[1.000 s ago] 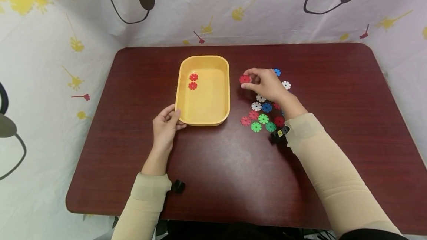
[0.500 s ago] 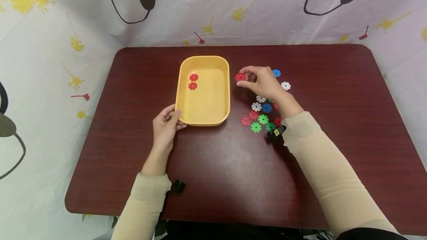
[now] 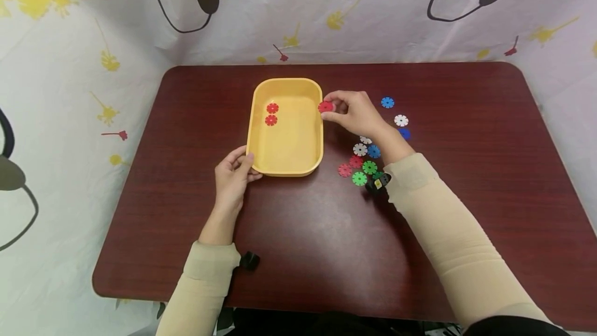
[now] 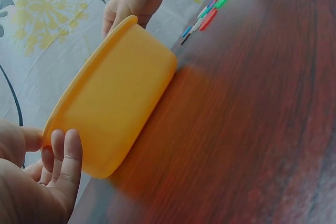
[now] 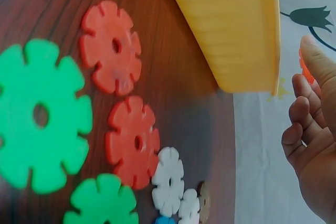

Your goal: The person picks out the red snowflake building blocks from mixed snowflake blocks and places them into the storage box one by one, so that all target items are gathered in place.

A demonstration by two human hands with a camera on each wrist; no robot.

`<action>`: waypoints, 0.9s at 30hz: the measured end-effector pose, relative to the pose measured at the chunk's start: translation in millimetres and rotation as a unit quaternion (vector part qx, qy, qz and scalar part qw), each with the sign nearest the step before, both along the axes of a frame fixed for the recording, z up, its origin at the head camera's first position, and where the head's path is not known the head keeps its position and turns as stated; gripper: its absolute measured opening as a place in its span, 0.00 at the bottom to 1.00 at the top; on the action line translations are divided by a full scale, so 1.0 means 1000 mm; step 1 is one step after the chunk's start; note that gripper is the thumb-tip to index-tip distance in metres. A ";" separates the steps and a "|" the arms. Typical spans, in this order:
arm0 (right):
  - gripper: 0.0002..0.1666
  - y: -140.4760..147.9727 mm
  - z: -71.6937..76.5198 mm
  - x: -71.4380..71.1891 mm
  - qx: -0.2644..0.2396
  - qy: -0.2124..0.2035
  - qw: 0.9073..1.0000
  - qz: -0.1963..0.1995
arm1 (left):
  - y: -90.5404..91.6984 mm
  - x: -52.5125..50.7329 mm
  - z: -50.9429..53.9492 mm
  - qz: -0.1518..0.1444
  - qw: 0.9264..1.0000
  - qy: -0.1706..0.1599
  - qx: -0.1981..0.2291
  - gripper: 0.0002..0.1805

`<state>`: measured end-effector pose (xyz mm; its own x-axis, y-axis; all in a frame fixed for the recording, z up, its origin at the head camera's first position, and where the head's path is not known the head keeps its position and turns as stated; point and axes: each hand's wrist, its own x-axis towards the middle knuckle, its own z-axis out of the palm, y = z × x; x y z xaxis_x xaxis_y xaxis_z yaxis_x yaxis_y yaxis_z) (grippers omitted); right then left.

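Observation:
My left hand [image 3: 230, 180] grips the near left corner of a yellow plastic tray [image 3: 289, 149]. In the left wrist view its thumb lies at the rim of the tray [image 4: 115, 87], with fingers against the outer wall. Two red notched discs [image 3: 271, 113] lie inside the tray, toward its left side. Between thumb and fingertips, my right hand [image 3: 356, 113] pinches another red notched disc [image 3: 325, 107], held at the tray's right rim. Seen from the right wrist, that pinched disc [image 5: 305, 67] is mostly covered by the thumb.
Loose notched discs lie right of the tray: green [image 3: 359, 178], white [image 3: 401, 120], blue [image 3: 387, 102] and red [image 3: 344, 170]. The right forearm hides some. All rest on a dark red-brown table [image 3: 186, 118], with patterned cloth [image 3: 298, 14] behind it.
My right hand has moved left with the red disc, from beside the loose discs to the tray's right rim. The left hand and tray have stayed in place.

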<state>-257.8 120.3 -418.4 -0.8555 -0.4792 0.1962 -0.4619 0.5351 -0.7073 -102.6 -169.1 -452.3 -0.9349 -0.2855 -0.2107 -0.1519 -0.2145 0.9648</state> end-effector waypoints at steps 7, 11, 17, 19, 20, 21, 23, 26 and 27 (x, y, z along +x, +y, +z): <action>0.22 -0.011 0.002 -0.001 -0.002 -0.001 1.000 0.010 | 0.000 0.000 0.000 -0.003 1.000 0.004 -0.002 0.19; 0.22 -0.018 0.003 -0.002 -0.003 -0.001 1.000 0.017 | 0.000 0.000 0.000 -0.001 1.000 0.005 -0.001 0.18; 0.22 -0.030 0.004 -0.001 -0.009 -0.003 1.000 0.025 | 0.001 0.000 0.001 0.001 1.000 0.005 0.001 0.18; 0.23 -0.034 0.005 -0.001 -0.013 -0.001 1.000 0.028 | 0.001 0.000 0.001 0.001 1.000 0.006 0.002 0.18; 0.23 -0.036 0.005 -0.001 -0.014 0.000 0.999 0.031 | 0.001 0.000 0.001 0.001 1.000 0.006 0.002 0.18; 0.23 -0.038 0.005 -0.001 -0.016 0.002 0.999 0.033 | 0.001 0.000 0.001 0.002 1.000 0.007 0.002 0.18; 0.23 -0.042 0.005 -0.001 -0.017 0.008 0.999 0.037 | 0.001 0.000 0.001 0.003 1.000 0.007 0.001 0.18; 0.23 -0.049 0.005 -0.002 -0.018 0.018 0.999 0.045 | 0.001 0.000 0.001 0.003 1.000 0.006 0.001 0.18; 0.23 -0.051 0.005 -0.003 -0.020 0.019 0.998 0.048 | 0.001 0.000 0.001 0.003 1.000 0.006 0.002 0.18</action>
<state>-260.5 69.0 -413.1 -0.7975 -0.5498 0.2484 -0.5370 0.4592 -0.7076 -102.9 -167.9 -451.1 -0.9357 -0.2901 -0.2005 -0.1392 -0.2186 0.9658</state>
